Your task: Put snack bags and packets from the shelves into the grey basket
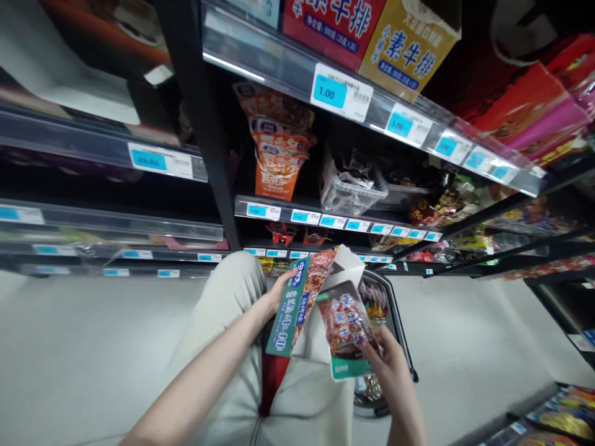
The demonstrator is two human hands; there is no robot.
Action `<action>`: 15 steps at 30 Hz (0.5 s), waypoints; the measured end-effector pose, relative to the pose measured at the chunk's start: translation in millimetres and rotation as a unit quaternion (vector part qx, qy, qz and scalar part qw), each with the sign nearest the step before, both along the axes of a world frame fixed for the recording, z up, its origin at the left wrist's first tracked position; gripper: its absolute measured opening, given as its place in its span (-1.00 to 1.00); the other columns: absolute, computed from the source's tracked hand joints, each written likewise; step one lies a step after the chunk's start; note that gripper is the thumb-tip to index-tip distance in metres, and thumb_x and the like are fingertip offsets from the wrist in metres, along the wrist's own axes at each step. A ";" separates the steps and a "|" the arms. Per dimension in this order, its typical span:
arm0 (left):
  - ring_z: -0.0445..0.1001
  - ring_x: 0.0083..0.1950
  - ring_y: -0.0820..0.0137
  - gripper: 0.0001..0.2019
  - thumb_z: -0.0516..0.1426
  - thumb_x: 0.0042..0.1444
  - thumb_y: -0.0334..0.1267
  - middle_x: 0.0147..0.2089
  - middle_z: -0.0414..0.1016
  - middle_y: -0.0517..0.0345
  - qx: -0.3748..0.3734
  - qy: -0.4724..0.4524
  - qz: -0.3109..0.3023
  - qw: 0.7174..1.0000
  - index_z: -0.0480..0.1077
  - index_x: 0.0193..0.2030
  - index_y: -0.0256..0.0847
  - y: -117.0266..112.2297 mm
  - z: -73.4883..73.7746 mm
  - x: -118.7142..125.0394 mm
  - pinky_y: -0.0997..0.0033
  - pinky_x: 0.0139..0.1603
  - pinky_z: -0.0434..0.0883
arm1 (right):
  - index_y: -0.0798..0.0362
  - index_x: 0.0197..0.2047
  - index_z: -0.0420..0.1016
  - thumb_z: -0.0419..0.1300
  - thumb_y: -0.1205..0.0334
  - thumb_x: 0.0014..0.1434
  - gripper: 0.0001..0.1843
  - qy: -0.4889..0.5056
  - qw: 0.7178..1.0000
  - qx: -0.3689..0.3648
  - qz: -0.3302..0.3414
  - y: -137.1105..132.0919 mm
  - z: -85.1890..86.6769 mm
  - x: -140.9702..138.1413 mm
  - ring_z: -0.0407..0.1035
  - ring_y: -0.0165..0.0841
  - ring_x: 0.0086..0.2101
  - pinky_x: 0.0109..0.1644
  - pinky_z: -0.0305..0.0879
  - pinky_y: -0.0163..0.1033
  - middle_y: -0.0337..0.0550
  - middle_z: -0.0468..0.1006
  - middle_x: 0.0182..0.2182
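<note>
Here the green box (287,313) is gripped in the fingers of the left hand (276,296), and a snack packet (344,331) is pinched by the right hand (389,356)!

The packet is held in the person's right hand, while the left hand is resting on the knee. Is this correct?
Not quite: the left hand is not resting on the knee. The head view shows it holding the box with the green side. The packet is indeed in the right hand.
</note>
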State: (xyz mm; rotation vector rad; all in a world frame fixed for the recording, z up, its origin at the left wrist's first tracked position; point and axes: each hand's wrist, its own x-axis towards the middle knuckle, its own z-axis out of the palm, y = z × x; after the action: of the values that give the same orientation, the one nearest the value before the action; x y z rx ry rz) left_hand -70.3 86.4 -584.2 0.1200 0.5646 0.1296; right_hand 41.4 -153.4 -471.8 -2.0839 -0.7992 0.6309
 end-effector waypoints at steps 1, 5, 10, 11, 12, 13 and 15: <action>0.54 -0.54 0.25 -0.66 0.02 0.19 -0.16 -0.50 0.57 -0.09 0.004 0.007 0.006 1.000 0.48 -0.38 -0.39 0.2 -0.3 0.6 0.37 -0.45 0.48 | 0.03 -0.47 0.22 0.22 0.07 0.04 -0.72 0.051 0.997 0.052 -0.026 -6.8 -2.9 3.5 0.27 -0.42 -0.50 -0.42 0.17 -0.36 -0.30 0.36 -0.55; 0.52 -0.58 0.25 -0.63 0.00 0.20 -0.16 -0.52 0.56 -0.10 0.020 0.035 0.012 0.999 0.48 -0.42 -0.38 0.2 -0.2 1.8 0.37 -0.51 0.46 | 0.00 -0.30 0.29 0.37 0.20 -0.06 -0.66 0.269 0.925 0.231 -0.136 -23.8 -13.6 5.4 0.33 -0.45 -0.48 -0.44 0.27 -0.38 -0.29 0.45 -0.43; 0.51 -0.59 0.28 -0.64 -0.03 0.21 -0.21 -0.56 0.54 -0.04 0.042 0.057 0.030 0.997 0.48 -0.42 -0.37 1.3 -3.9 2.1 0.39 -0.51 0.47 | 0.02 -0.12 0.31 0.09 0.34 0.22 -0.85 0.588 0.619 0.521 0.026 -13.6 -16.0 -8.3 0.14 -0.67 -0.72 -0.69 0.08 -0.55 -0.39 0.39 -0.49; 0.52 -0.57 0.28 -0.65 -0.04 0.22 -0.22 -0.54 0.55 -0.04 0.046 0.056 0.033 0.997 0.48 -0.39 -0.38 1.7 -5.3 2.4 0.39 -0.49 0.48 | 0.04 -0.15 0.30 -0.02 0.37 0.26 -0.86 0.628 0.530 0.565 0.083 -9.0 -15.9 -11.2 0.08 -0.69 -0.75 -0.71 0.02 -0.57 -0.40 0.36 -0.53; 0.54 -0.54 0.27 -0.65 -0.05 0.22 -0.23 -0.52 0.56 -0.04 0.049 0.054 0.038 0.997 0.49 -0.36 -0.39 2.1 -6.6 2.8 0.39 -0.46 0.49 | 0.05 -0.19 0.29 -0.11 0.39 0.28 -0.82 0.649 0.456 0.594 0.131 -4.6 -16.0 -13.7 0.06 -0.69 -0.76 -0.72 0.00 -0.58 -0.41 0.35 -0.55; 0.55 -0.52 0.27 -0.65 -0.06 0.23 -0.24 -0.49 0.57 -0.05 0.053 0.053 0.043 0.996 0.49 -0.34 -0.40 2.5 -7.7 3.3 0.38 -0.43 0.50 | 0.06 -0.22 0.27 -0.16 0.41 0.28 -0.78 0.657 0.406 0.614 0.164 -1.0 -16.5 -15.5 0.07 -0.69 -0.76 -0.72 0.00 -0.58 -0.41 0.34 -0.57; 0.55 -0.51 0.28 -0.66 -0.06 0.23 -0.26 -0.49 0.58 -0.04 0.064 0.063 0.061 0.994 0.49 -0.32 -0.39 2.8 -8.5 4.2 0.40 -0.40 0.50 | 0.06 -0.24 0.26 -0.21 0.41 0.28 -0.75 0.648 0.383 0.633 0.182 1.5 -19.1 -15.4 0.08 -0.68 -0.75 -0.70 0.04 -0.59 -0.42 0.33 -0.59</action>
State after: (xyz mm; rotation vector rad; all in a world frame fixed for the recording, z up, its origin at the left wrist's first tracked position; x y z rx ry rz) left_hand -66.0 89.2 -592.7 0.2206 0.6905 0.2784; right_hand 26.0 -152.0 -490.8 0.3314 -0.3597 1.0627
